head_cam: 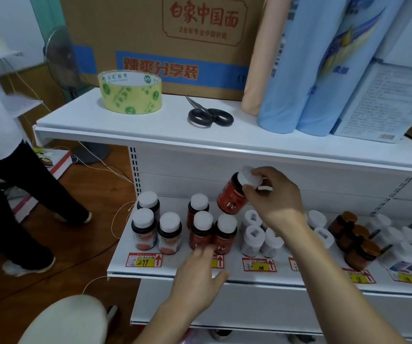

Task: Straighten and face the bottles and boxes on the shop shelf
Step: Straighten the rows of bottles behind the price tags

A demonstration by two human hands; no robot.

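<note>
My right hand (274, 197) grips a red "Fe" bottle (232, 197) by its white cap and holds it tilted in the air above the shelf (237, 275). Under it stand three more red "Fe" bottles (201, 230) with white caps, upright. My left hand (197, 276) hovers with relaxed fingers at the shelf's front edge, its fingertips close to the front red bottles. Dark bottles with pink labels (144, 229) stand at the left end. White bottles (254, 238) and brown amber jars (360, 250) fill the shelf to the right.
On the upper shelf lie a roll of tape (129, 91), black scissors (210, 116), a cardboard box (165, 40) and blue packs (306, 70). A person in dark trousers (13, 194) stands at the left. A white stool (68, 321) is near my left arm. Price tags (144, 259) line the shelf edge.
</note>
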